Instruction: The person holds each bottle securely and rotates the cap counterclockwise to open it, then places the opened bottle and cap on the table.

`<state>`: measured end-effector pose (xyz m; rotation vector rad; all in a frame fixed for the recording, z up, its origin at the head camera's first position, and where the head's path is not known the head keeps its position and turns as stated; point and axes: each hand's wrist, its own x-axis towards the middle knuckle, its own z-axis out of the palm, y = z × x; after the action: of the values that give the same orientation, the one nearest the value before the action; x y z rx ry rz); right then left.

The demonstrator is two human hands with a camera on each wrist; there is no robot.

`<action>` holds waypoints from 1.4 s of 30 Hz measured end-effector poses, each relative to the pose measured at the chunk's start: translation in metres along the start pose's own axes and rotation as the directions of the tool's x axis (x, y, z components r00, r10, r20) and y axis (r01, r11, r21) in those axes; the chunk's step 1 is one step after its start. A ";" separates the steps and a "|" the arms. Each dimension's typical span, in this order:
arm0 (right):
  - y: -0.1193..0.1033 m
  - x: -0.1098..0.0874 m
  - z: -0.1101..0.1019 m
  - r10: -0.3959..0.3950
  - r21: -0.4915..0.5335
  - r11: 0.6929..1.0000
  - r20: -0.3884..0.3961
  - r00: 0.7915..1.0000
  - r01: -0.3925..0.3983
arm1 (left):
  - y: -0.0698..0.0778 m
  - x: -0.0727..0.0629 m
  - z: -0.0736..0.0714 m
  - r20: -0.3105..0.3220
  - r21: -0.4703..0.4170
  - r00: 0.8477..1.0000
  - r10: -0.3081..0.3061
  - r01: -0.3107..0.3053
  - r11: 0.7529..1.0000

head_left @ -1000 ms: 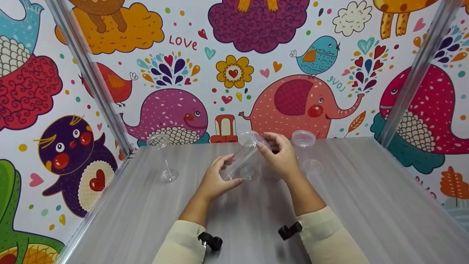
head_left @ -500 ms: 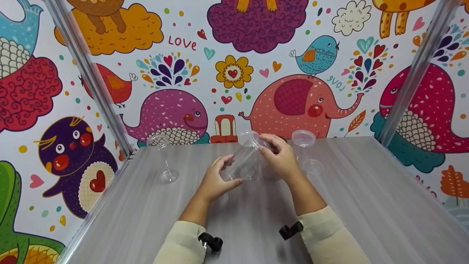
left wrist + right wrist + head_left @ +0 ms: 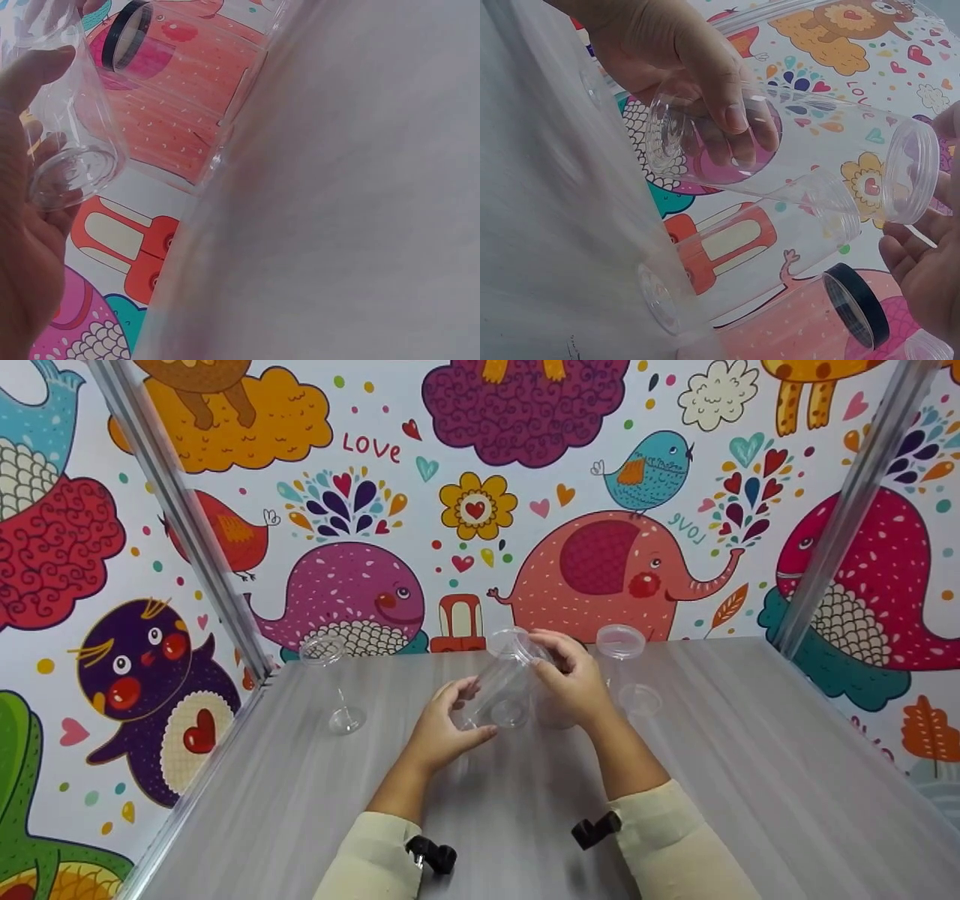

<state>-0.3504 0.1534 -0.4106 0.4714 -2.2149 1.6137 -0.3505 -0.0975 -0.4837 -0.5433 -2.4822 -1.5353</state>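
Sleeves, two: pale, each with a black mount at the cuff; a mount could brush a jar if an arm reached across low.

Table: grey, streaked, hard-looking; a dropped jar would probably bounce or roll.

Left hand: clasped about the base of the held jar, thumb on the near side, fingers behind.

Right hand: thumb and fingers closed on the rim end of the same piece. Uneven twisting by the two hands could make the smooth wall slip or flex; squeezing hard could push the rim out of round.

Held jar: clear, tilted, base low toward the left hand, mouth end up to the right; held above the table. Whether a clear lid sits on the rim cannot be told.

Rear jar: clear, upright, just behind; a forward swing would likely topple it.

Dark-rimmed jar: black band on top, behind the right hand; the knuckles may knock it.

Left jar and right jar: clear, upright, apart from the hands; low risk, though easily overlooked.

Wall: printed animals; the pattern seen through clear plastic could mislead the eye about edges.
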 end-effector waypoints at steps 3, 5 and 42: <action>-0.001 -0.001 0.000 0.011 -0.065 0.998 -0.032 0.999 -0.013 | 0.000 0.000 0.000 -0.002 0.008 1.000 0.004 -0.004 1.000; -0.003 -0.001 0.000 0.017 -0.104 0.994 -0.054 0.998 -0.023 | 0.001 -0.001 0.000 0.000 0.012 1.000 0.009 -0.009 1.000; -0.004 -0.002 -0.001 0.014 -0.106 0.994 -0.040 0.999 -0.018 | -0.002 -0.001 0.002 0.008 0.034 0.999 0.038 -0.038 0.999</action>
<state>-0.3467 0.1535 -0.4080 0.3899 -2.2672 1.4904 -0.3508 -0.0968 -0.4869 -0.5888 -2.4839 -1.4772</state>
